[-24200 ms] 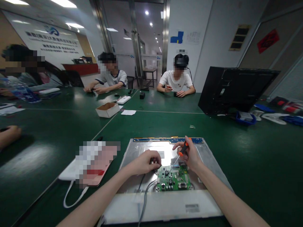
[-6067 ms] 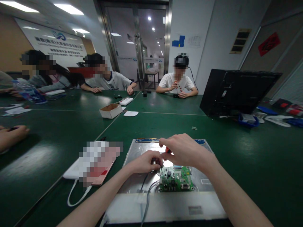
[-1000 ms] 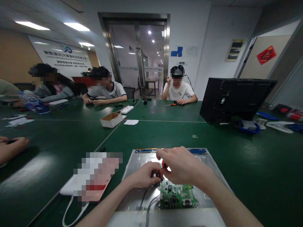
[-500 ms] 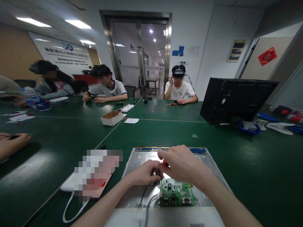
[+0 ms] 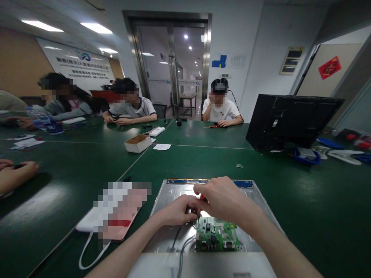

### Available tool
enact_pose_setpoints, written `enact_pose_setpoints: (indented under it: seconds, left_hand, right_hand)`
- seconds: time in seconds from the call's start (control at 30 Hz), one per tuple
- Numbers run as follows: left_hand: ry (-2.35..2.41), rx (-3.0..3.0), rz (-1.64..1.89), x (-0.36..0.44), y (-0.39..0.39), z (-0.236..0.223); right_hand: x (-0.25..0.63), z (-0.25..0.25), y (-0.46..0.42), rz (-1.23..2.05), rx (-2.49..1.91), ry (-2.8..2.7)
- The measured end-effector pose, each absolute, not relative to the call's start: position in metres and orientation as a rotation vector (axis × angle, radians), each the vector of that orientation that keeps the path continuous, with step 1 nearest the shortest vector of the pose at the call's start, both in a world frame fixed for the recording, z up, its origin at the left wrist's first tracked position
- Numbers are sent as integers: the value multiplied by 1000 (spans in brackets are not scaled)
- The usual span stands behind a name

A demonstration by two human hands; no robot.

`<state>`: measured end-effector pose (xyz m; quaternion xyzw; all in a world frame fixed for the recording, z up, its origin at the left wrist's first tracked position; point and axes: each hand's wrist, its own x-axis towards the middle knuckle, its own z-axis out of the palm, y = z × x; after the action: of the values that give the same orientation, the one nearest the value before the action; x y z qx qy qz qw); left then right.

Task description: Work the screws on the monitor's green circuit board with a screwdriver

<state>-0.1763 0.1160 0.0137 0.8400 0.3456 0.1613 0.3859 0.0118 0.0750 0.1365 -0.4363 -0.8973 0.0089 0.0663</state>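
A bare metal display panel (image 5: 162, 235) lies in front of me, with a green circuit board (image 5: 217, 234) on its near half and a narrow blue circuit strip (image 5: 242, 183) along its far edge. My right hand (image 5: 223, 199) is closed from above around a red-handled screwdriver (image 5: 203, 197); most of the tool is hidden by the fingers. Just left of it, my left hand (image 5: 181, 210) is pinched at the board's far left corner, its fingertips close to the tool's lower end. What sits between those fingers is dark and hard to see. Grey cables (image 5: 183, 253) run beside the board.
Left of the panel lie a pink phone-like object (image 5: 127, 216) and a white item with a strap (image 5: 87, 222), both partly blurred. Farther off are an open small box (image 5: 138, 143), a paper slip (image 5: 161, 146) and a black monitor (image 5: 290, 121). Several people sit around the green table (image 5: 319, 216).
Both hands keep nearly the same pose over the board's far left corner. The whole view has shifted very slightly; nothing was visibly taken up or let go.
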Motion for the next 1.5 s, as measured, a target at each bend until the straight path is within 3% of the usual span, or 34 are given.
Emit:
enact_pose_setpoints:
  seconds: [0.3,0.53,0.97,1.17,1.5]
  left_hand:
    - [887,2129,418,-176,117,10]
    - [848,2164,373,-176,117,16]
    - [876,2102,418,-175,116,12]
    - [907,2092,381,-175,114,17]
    - [911,2115,411,-177,116,11]
  right_hand:
    - [16,141,70,58,-1157,-2759]
    - [12,141,72,-7,-1345,-2720]
    - [16,143,72,117,-1234,-2738]
    - [9,140,74,-31,-1305,-2726]
    - [17,143,69,101,-1170,-2792]
